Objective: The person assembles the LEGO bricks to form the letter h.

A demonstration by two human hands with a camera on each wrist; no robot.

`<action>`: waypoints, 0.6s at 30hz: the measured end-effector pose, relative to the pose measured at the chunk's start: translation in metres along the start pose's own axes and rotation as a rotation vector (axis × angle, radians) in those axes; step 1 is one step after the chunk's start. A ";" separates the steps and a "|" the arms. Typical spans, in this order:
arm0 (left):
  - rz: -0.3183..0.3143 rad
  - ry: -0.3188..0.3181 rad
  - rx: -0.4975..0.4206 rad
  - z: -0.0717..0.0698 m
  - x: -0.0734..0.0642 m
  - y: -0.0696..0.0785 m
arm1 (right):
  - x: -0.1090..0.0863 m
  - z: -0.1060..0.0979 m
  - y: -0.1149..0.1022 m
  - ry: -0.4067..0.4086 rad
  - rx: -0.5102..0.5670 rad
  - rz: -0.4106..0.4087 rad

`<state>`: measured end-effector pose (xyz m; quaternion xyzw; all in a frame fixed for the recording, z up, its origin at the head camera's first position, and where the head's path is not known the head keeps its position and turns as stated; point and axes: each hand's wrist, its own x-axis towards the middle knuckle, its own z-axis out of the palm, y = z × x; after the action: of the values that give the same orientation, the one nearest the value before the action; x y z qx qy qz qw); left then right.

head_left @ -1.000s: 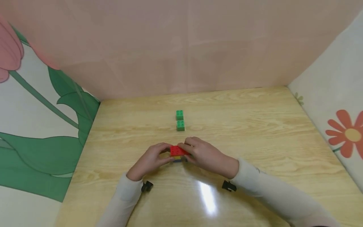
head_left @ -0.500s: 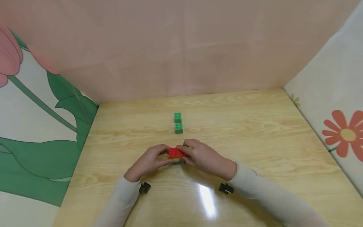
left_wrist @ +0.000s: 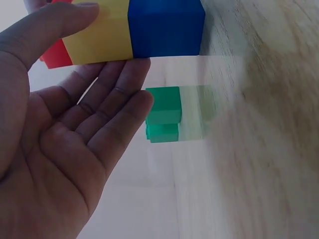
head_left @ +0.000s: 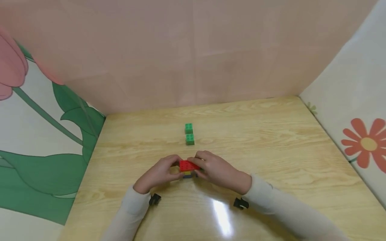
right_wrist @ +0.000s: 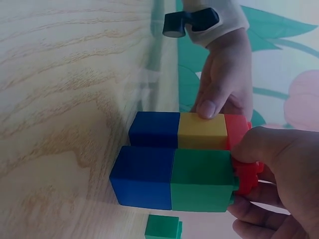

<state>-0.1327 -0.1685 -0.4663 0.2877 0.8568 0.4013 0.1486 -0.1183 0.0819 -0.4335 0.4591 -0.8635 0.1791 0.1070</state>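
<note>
A flat red brick [head_left: 185,166] lies across the tops of two short stacks on the table. The left stack is a yellow brick [left_wrist: 102,34] over a blue brick [left_wrist: 167,27]. In the right wrist view, the other stack is a green brick [right_wrist: 202,181] on a second blue brick [right_wrist: 143,177]; some green studs show beside the red. My left hand [head_left: 159,172] holds the yellow brick, thumb on its near face and fingers behind. My right hand [head_left: 221,171] grips the red brick at its right end, partly covering it and the right stack.
Two green bricks [head_left: 190,140] stand in line farther back on the wooden table [head_left: 256,134]. A pink wall [head_left: 193,67] rises at the table's far edge, and flower-patterned panels flank both sides. Each wrist carries a small black camera [head_left: 241,203].
The head view has shifted slightly, so the whole scene sits lower. Both hands stay around the stacks, and the red brick keeps its place on top.
</note>
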 end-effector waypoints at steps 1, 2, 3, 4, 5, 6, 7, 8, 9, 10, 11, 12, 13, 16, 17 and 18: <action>0.003 -0.001 0.002 0.001 0.000 0.000 | -0.001 0.001 0.000 0.002 -0.001 0.003; 0.010 -0.001 0.003 0.001 0.000 -0.001 | -0.002 0.001 0.000 0.003 -0.002 0.007; 0.017 0.001 0.003 0.002 0.000 -0.001 | -0.003 0.002 0.001 0.007 -0.003 0.010; 0.022 0.003 0.004 0.002 0.001 -0.002 | -0.004 0.002 0.001 0.010 -0.002 0.013; 0.028 0.006 0.005 0.003 0.001 -0.002 | -0.005 0.003 0.002 0.015 -0.001 0.014; 0.033 0.009 0.005 0.003 0.002 -0.003 | -0.005 0.004 0.003 0.020 0.001 0.015; 0.037 0.012 0.011 0.004 0.002 -0.003 | -0.006 0.004 0.003 0.024 0.004 0.015; 0.041 0.015 0.016 0.004 0.002 -0.004 | -0.007 0.005 0.004 0.026 0.005 0.012; 0.041 0.017 0.023 0.004 0.002 -0.004 | -0.007 0.006 0.004 0.028 0.009 0.008; 0.041 0.018 0.031 0.004 0.002 -0.004 | -0.007 0.006 0.004 0.027 0.012 0.006; 0.040 0.019 0.038 0.004 0.001 -0.004 | -0.007 0.007 0.005 0.025 0.014 0.004; 0.039 0.019 0.045 0.003 0.000 -0.005 | -0.007 0.007 0.005 0.023 0.015 0.004; 0.039 0.022 0.054 0.003 0.000 -0.005 | -0.006 0.007 0.005 0.019 0.015 0.005; 0.034 0.029 0.067 0.002 -0.001 -0.004 | -0.004 0.006 0.005 0.003 0.013 0.018; 0.033 0.032 0.071 0.002 -0.001 -0.004 | -0.003 0.006 0.005 0.000 0.012 0.021; 0.032 0.036 0.073 0.002 -0.001 -0.004 | -0.003 0.005 0.005 -0.001 0.012 0.023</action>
<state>-0.1325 -0.1704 -0.4703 0.2994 0.8686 0.3773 0.1161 -0.1207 0.0840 -0.4403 0.4498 -0.8677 0.1855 0.1017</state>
